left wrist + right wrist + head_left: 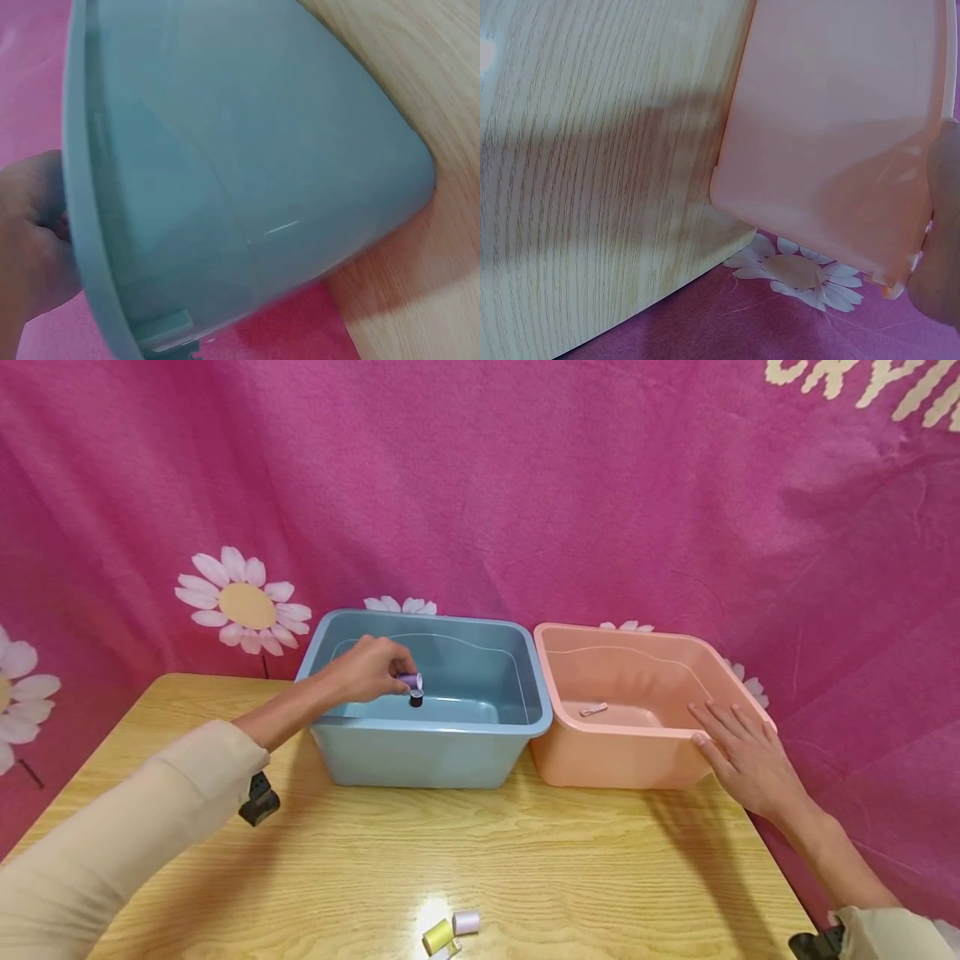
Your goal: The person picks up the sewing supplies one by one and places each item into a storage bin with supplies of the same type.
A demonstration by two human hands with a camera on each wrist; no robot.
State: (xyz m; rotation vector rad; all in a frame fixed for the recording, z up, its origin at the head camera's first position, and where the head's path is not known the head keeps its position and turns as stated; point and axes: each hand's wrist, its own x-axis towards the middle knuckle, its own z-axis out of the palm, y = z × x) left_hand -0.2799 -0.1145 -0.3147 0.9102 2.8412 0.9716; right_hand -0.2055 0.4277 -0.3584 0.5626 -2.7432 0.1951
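My left hand (372,668) pinches a purple thread spool (408,680) over the blue bin (427,727), inside its rim. A black thread spool (416,698) shows just below it, against the bin's floor. In the left wrist view the bin's wall (225,165) hides the fingertips and the spool; only part of the left hand (37,232) appears. My right hand (742,760) has its fingers spread and rests at the near right rim of the pink bin (622,760). A small pale clipper-like object (593,709) lies inside that bin.
Both bins stand side by side on the wooden table (525,852). At its near edge lie a yellow spool (437,937), a pale lilac spool (466,922) and a small yellow-and-white item (447,951). A pink curtain (465,485) with daisies hangs close behind.
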